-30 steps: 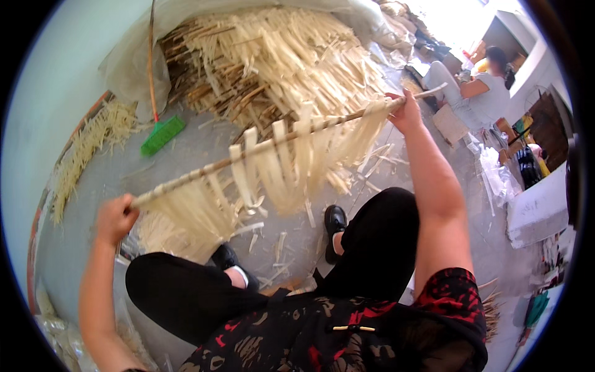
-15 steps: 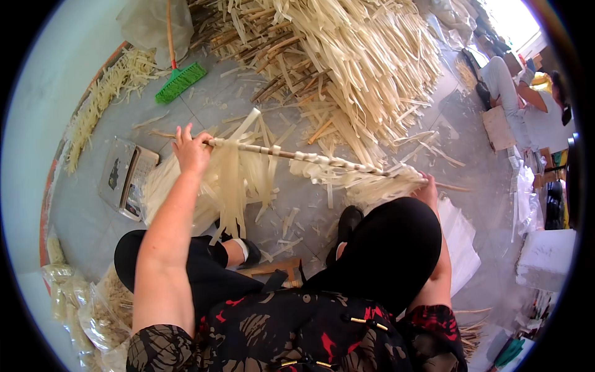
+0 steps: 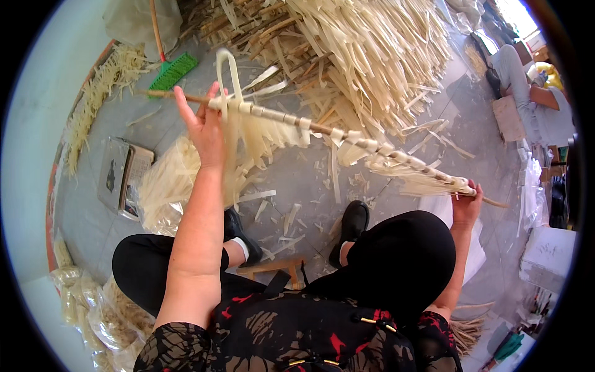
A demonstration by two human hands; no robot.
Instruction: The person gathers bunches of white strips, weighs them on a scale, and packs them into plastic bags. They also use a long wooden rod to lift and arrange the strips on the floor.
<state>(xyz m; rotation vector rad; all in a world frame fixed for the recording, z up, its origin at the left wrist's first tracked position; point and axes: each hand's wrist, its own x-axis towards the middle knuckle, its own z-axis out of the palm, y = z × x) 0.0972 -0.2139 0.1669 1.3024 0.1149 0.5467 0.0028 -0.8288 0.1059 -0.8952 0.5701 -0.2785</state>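
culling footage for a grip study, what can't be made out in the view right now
All in the head view:
- Left hand: exact finger grip unclear; pale flat strips overlap it.
- Thin brown wooden stick: partly hidden by strips wound round it.
- Large heap of pale strips: far end cut off by the upper edge.
- Green-bristled broom: handle top cut off there too.
- Light brown wooden piece: mostly hidden beneath the person's body.

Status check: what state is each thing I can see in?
Left hand: at the stick, fingers partly spread
Right hand: closed around the stick near its right end
Stick: raised, slanting down rightward in the picture
Strips: looped along the stick
Pile: heaped on the floor
Broom: green head on the floor
Scale: on the floor; on or off unclear
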